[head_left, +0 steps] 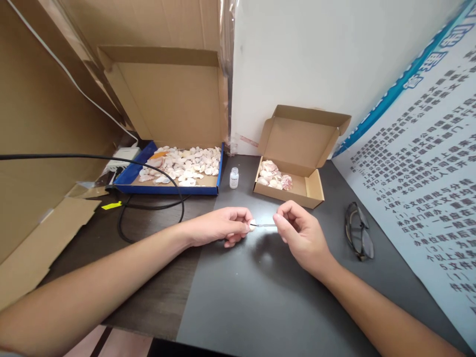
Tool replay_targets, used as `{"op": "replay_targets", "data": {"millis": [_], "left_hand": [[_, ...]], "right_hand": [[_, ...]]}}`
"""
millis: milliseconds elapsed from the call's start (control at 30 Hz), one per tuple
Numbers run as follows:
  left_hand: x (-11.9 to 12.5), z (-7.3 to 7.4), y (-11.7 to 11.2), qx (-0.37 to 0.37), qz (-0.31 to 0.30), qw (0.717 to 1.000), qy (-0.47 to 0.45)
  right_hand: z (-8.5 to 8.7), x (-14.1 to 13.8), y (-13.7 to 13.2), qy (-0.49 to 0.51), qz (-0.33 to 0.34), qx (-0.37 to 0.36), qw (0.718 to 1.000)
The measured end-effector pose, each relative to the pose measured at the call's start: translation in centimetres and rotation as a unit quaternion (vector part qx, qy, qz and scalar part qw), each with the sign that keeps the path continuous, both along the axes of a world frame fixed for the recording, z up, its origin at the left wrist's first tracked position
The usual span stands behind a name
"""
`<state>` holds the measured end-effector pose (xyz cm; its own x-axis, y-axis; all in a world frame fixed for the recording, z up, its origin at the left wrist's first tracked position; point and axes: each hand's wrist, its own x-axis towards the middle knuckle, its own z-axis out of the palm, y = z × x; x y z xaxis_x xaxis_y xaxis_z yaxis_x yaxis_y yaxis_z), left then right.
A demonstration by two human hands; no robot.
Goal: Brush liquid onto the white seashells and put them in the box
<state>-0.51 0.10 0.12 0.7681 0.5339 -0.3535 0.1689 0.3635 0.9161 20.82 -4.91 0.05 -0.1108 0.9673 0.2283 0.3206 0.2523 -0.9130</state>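
Between the fingertips of my left hand [219, 225] is a small pale shell [253, 227], mostly covered by the fingers. My right hand [303, 235] pinches a thin dark-tipped stick [266, 225], which looks like a fine brush. Its dark tip points left and meets the shell, though I cannot tell whether it touches. Both hands are above the grey mat [238, 292]. Beyond them stands a small clear bottle [234, 179] with a white label, upright and with no cap visible.
A blue-edged cardboard box [167, 190] of many shells stands open at the back left. A smaller open box [293, 196] with several larger shells is at the back right. Black-framed glasses [357, 233] lie at the right. A black cable [182, 210] loops across the left side.
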Motion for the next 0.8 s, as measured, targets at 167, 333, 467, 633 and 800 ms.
{"op": "replay_targets", "data": {"millis": [167, 333, 467, 633, 800], "left_hand": [[-0.02, 0.0, -0.03, 0.004, -0.001, 1.0, 0.003], [-0.02, 0.02, -0.04, 0.005, -0.004, 1.0, 0.002], [0.04, 0.12, -0.07, 0.003, 0.0, 1.0, 0.006], [0.08, 0.15, -0.07, 0.004, 0.002, 1.0, 0.007], [0.04, 0.09, -0.07, 0.003, 0.0, 1.0, 0.003]], "right_hand": [[-0.1, -0.14, 0.17, -0.033, -0.025, 0.004, 0.999], [-0.12, -0.13, -0.01, -0.062, -0.053, 0.025, 0.996], [-0.09, 0.02, -0.05, -0.029, -0.023, 0.019, 0.999], [-0.07, -0.18, 0.08, -0.037, -0.025, 0.01, 0.999], [0.02, -0.05, -0.14, -0.061, -0.054, 0.026, 0.996]]}}
